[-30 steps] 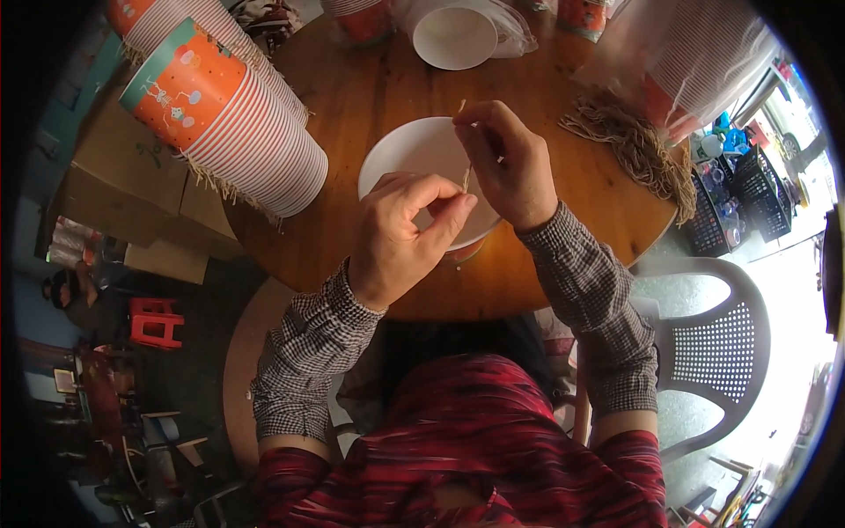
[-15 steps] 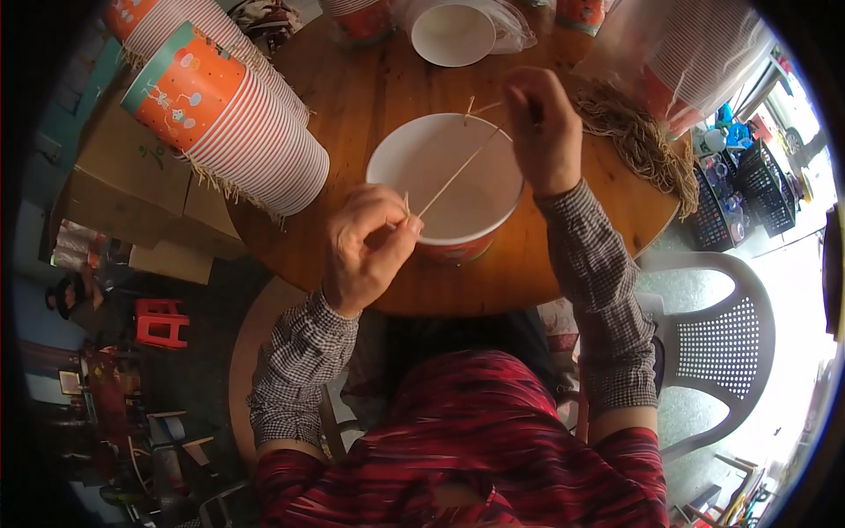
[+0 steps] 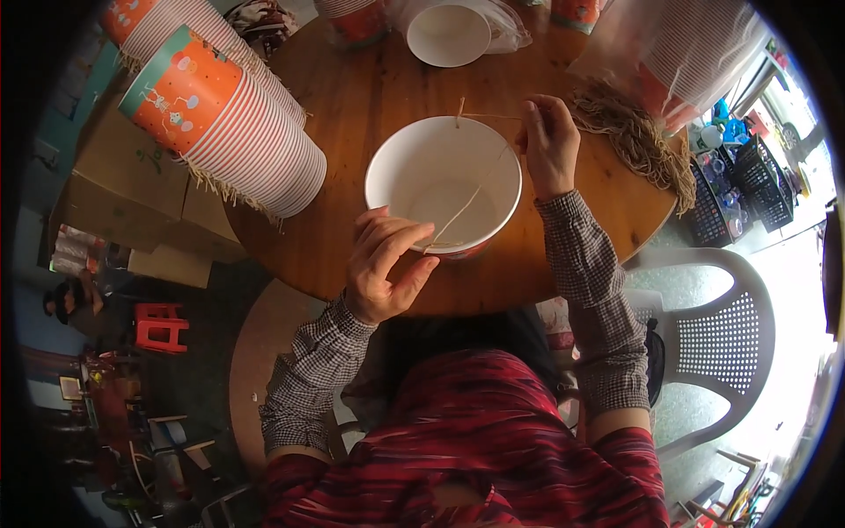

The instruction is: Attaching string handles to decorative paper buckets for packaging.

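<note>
A large white-lined paper tub [image 3: 400,163] stands upright on the wooden table in front of me. Thin tan twine [image 3: 458,211] runs slantwise across its mouth, with one knot at the far rim and another at the near rim. My left hand [image 3: 385,268] is beside the near rim, thumb and forefinger apart around the knotted twine there, not closed on it. Over the right rim, my right hand [image 3: 552,145] pinches the twine, and a stretch of it runs from the far knot to these fingers. The tub's printed outside is mostly hidden.
Tall stacks of nested orange-and-green tubs [image 3: 238,123] lean at the left of the round table [image 3: 352,88]. A twine bundle [image 3: 638,132] and bagged tubs [image 3: 695,62] sit at the right. Another white tub [image 3: 449,37] lies at the back. A plastic chair [image 3: 722,343] stands right.
My left hand has lowered to the near rim and parted its fingers from the twine. The right hand has come lower, and the twine across the mouth has slackened.
</note>
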`<action>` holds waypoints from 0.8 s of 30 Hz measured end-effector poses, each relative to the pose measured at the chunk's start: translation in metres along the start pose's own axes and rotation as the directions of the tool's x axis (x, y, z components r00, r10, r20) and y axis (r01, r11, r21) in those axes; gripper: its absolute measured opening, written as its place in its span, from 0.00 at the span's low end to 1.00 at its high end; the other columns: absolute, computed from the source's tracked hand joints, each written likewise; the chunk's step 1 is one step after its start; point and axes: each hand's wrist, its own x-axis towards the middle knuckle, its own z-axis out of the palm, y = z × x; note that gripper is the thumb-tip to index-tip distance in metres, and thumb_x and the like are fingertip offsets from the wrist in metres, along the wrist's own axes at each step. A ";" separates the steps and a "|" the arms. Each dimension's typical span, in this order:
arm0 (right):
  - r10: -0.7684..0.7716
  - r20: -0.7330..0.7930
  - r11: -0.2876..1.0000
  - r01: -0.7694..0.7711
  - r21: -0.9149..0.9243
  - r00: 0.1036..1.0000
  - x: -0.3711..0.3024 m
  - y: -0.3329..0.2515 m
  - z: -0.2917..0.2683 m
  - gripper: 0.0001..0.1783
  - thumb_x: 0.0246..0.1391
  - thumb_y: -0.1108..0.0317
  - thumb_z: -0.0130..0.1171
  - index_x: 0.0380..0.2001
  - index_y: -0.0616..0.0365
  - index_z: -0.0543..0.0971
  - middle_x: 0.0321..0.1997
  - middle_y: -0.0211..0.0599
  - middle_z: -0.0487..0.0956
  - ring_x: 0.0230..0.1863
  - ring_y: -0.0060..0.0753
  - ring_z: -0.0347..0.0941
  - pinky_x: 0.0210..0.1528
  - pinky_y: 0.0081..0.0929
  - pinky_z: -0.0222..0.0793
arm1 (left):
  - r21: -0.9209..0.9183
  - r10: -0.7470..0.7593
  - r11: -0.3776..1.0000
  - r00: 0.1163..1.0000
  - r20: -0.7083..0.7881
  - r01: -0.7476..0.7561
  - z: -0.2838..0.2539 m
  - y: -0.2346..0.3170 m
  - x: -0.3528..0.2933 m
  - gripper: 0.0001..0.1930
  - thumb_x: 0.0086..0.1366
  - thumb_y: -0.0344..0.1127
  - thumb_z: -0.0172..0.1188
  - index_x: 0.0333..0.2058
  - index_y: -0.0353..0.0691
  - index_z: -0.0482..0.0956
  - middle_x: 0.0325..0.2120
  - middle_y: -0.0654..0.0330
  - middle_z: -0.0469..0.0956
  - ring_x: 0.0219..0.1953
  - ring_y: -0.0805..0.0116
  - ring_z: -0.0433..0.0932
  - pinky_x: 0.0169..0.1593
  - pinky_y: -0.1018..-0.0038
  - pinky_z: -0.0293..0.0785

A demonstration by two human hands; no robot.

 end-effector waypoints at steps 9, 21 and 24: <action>0.259 0.491 0.960 -0.276 -0.040 0.832 0.001 -0.066 -0.027 0.16 0.63 0.57 0.52 0.38 0.61 0.75 0.18 0.27 0.70 0.16 0.15 0.63 0.17 0.15 0.56 | -0.021 -0.014 1.000 0.994 0.105 0.017 -0.001 0.006 0.010 0.11 0.52 0.26 0.66 0.36 0.43 0.80 0.29 0.65 0.78 0.36 0.67 0.77 0.55 0.62 0.64; 0.193 0.508 0.801 0.165 -0.576 0.839 -0.037 -0.088 -0.077 0.11 0.51 0.68 0.63 0.36 0.60 0.76 0.26 0.40 0.76 0.23 0.27 0.74 0.24 0.25 0.68 | -0.138 -0.093 0.986 0.995 0.017 0.095 0.006 0.001 0.002 0.08 0.55 0.24 0.64 0.31 0.44 0.75 0.30 0.66 0.81 0.37 0.69 0.80 0.60 0.64 0.61; -0.020 0.483 0.856 0.264 -0.444 0.875 -0.060 -0.103 -0.049 0.08 0.50 0.71 0.63 0.34 0.59 0.77 0.30 0.40 0.77 0.22 0.34 0.72 0.26 0.27 0.68 | -0.151 -0.104 0.983 0.995 0.011 0.104 0.008 -0.001 0.001 0.08 0.55 0.24 0.64 0.31 0.44 0.76 0.31 0.66 0.82 0.38 0.70 0.80 0.60 0.64 0.61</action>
